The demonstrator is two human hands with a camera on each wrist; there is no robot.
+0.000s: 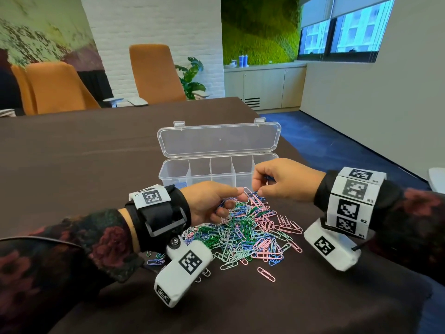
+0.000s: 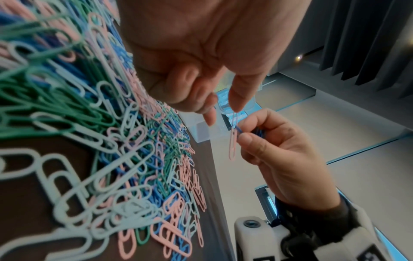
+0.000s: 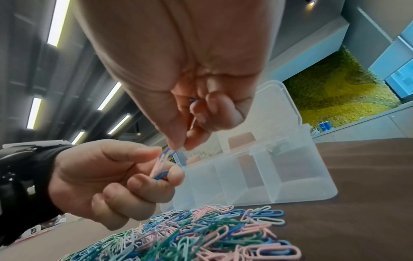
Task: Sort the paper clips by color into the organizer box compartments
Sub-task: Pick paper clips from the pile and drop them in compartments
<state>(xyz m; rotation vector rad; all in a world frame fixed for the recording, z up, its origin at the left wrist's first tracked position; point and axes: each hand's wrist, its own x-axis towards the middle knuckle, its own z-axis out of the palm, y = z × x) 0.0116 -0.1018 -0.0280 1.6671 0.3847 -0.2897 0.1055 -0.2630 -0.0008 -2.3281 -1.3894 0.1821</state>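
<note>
A mixed pile of pink, blue, green and pale mint paper clips (image 1: 240, 232) lies on the dark brown table in front of the clear organizer box (image 1: 173, 175), whose lid stands open. Above the pile's far edge my hands meet. My left hand (image 1: 242, 195) pinches a pink clip (image 2: 232, 144) between thumb and finger and keeps blue clips in its curled fingers. My right hand (image 1: 258, 192) pinches a blue clip (image 2: 238, 130) hooked to the pink one, with more blue clips in its palm. In the right wrist view my right hand (image 3: 182, 147) is over my left hand (image 3: 163, 164).
A lone pink clip (image 1: 266, 274) lies near the front of the pile. Orange chairs (image 1: 156, 73) stand beyond the table's far side. The table's right edge drops to blue carpet (image 1: 337, 145). A white object (image 1: 437, 178) sits at the far right.
</note>
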